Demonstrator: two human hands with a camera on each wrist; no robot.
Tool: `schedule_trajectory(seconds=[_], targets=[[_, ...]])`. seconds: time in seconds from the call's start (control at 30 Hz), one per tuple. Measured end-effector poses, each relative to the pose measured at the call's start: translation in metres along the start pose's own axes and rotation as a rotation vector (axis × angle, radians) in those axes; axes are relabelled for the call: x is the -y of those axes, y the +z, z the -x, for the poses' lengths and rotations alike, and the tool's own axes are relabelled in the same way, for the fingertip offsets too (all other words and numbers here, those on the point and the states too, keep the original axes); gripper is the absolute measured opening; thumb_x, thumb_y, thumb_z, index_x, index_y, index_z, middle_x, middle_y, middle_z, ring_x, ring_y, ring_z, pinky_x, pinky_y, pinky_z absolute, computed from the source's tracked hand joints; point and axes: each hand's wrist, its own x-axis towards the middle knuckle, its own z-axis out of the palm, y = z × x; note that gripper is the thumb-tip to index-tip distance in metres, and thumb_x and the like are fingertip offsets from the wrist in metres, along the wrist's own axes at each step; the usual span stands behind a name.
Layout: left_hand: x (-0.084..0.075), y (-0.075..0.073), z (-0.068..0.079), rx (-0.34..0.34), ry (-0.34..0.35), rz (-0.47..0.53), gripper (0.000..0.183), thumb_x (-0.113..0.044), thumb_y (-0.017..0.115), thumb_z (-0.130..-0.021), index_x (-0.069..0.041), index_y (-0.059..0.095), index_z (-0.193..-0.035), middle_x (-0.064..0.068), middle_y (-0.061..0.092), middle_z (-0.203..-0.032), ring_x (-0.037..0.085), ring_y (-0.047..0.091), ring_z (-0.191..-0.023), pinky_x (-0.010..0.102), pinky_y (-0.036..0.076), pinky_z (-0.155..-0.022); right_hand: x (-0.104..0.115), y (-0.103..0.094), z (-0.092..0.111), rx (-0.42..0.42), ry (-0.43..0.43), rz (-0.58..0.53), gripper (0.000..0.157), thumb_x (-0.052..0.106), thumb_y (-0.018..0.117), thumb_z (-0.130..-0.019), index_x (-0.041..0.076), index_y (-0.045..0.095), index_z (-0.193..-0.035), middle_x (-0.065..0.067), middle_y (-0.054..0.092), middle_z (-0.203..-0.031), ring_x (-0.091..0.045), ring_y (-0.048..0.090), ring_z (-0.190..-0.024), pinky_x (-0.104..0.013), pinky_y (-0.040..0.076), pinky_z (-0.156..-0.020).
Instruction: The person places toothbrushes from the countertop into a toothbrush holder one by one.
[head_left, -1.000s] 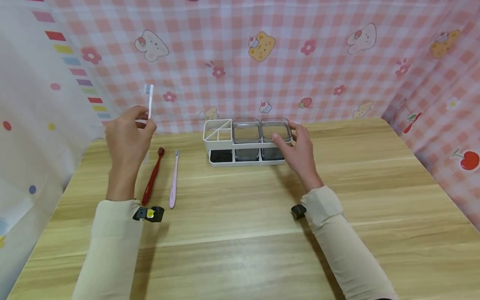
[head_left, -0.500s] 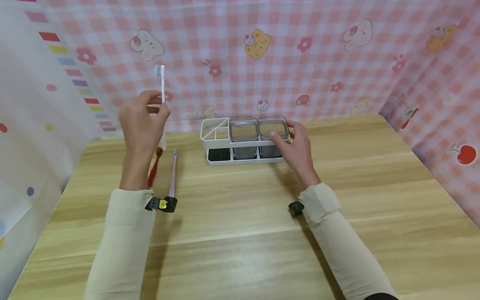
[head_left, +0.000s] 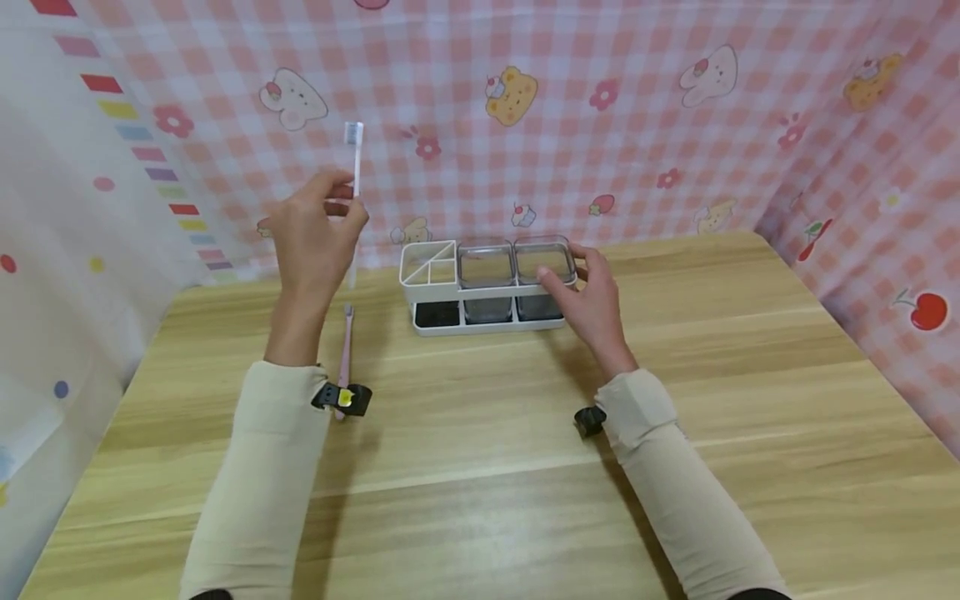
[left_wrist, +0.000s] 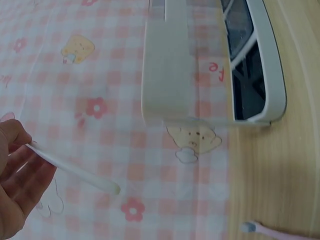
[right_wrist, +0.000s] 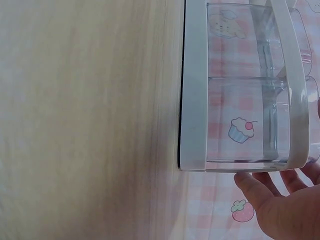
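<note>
High over the left of the table, my left hand [head_left: 315,233] pinches a white toothbrush [head_left: 357,171] by thumb and fingertips. Its bristle head points up; the handle end [left_wrist: 107,187] hangs down, apart from everything in the left wrist view. To its right stands a white two-tier toothbrush holder [head_left: 431,293], with a divided section at the left and two clear cups [head_left: 486,265] beside it. My right hand [head_left: 596,304] grips the holder's right end, thumb at the right cup's rim. A pink toothbrush [head_left: 346,350] lies on the table, partly covered by the left wrist camera.
The wooden table [head_left: 480,500] stretches in front of the holder and to both sides. A pink checked curtain [head_left: 465,50] hangs close behind, with another at the right and a white dotted one [head_left: 67,275] at the left.
My left hand has carried the white toothbrush up and right, towards the holder. The red toothbrush, visible earlier, is hidden behind my left arm. My right hand stays on the holder.
</note>
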Motion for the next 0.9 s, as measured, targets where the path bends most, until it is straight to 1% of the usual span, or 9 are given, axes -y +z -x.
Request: schedule_trajectory(seconds=[0.13, 0.27, 0.5, 0.6, 0.67, 0.77, 0.9], targets=[[-0.006, 0.008, -0.003, 0.003, 0.035, 0.005, 0.025, 0.002, 0.064, -0.089, 0.006, 0.072, -0.112, 0.020, 0.075, -0.096, 0.033, 0.074, -0.083, 0.044, 0.059, -0.080, 0.000, 0.000, 0.001, 0.004, 0.001, 0.003, 0.066, 0.039, 0.071, -0.094, 0.007, 0.047, -0.146, -0.012, 0.045, -0.149, -0.039, 0.045, -0.134, -0.051, 0.051, -0.099], [-0.011, 0.018, -0.005, -0.008, 0.082, 0.010, 0.023, 0.001, 0.065, -0.089, 0.006, 0.072, -0.110, 0.019, 0.075, -0.094, 0.033, 0.074, -0.081, 0.045, 0.058, -0.081, 0.001, 0.000, 0.002, 0.004, 0.005, 0.003, 0.065, 0.037, 0.072, -0.094, 0.007, 0.048, -0.146, -0.012, 0.045, -0.149, -0.039, 0.045, -0.134, -0.051, 0.051, -0.098], [-0.017, 0.031, -0.005, 0.003, 0.100, 0.030, 0.021, 0.000, 0.067, -0.090, 0.004, 0.072, -0.110, 0.018, 0.075, -0.095, 0.033, 0.075, -0.081, 0.046, 0.056, -0.086, 0.000, 0.000, 0.001, -0.001, -0.005, 0.003, 0.063, 0.035, 0.072, -0.094, 0.006, 0.048, -0.145, -0.013, 0.046, -0.148, -0.039, 0.047, -0.132, -0.051, 0.053, -0.095], [-0.018, 0.035, -0.004, 0.005, 0.109, 0.042, 0.022, 0.000, 0.067, -0.091, 0.004, 0.072, -0.112, 0.018, 0.075, -0.097, 0.033, 0.075, -0.082, 0.045, 0.057, -0.085, -0.001, -0.001, 0.000, 0.001, -0.004, 0.000, 0.064, 0.036, 0.071, -0.094, 0.006, 0.048, -0.146, -0.013, 0.045, -0.149, -0.039, 0.046, -0.133, -0.051, 0.053, -0.095], [-0.018, 0.038, -0.003, 0.004, 0.116, 0.057, 0.023, 0.001, 0.067, -0.090, 0.004, 0.071, -0.113, 0.018, 0.075, -0.097, 0.032, 0.074, -0.082, 0.046, 0.058, -0.083, 0.000, -0.001, 0.001, 0.002, 0.000, -0.004, 0.065, 0.037, 0.071, -0.094, 0.006, 0.047, -0.146, -0.012, 0.045, -0.150, -0.039, 0.046, -0.133, -0.052, 0.052, -0.096], [-0.022, 0.044, -0.002, 0.016, 0.136, 0.057, 0.023, 0.000, 0.066, -0.091, 0.005, 0.071, -0.113, 0.018, 0.075, -0.097, 0.031, 0.074, -0.082, 0.046, 0.058, -0.079, 0.000, -0.001, 0.002, 0.001, 0.004, -0.009, 0.066, 0.037, 0.071, -0.094, 0.006, 0.047, -0.146, -0.012, 0.044, -0.150, -0.039, 0.045, -0.133, -0.051, 0.052, -0.097], [-0.029, 0.053, -0.002, 0.053, 0.161, 0.039, 0.022, -0.001, 0.066, -0.091, 0.004, 0.072, -0.112, 0.017, 0.075, -0.096, 0.030, 0.074, -0.083, 0.044, 0.058, -0.079, 0.001, 0.000, 0.001, -0.005, 0.003, -0.008, 0.066, 0.036, 0.072, -0.094, 0.005, 0.047, -0.146, -0.012, 0.045, -0.150, -0.039, 0.046, -0.133, -0.050, 0.052, -0.097]])
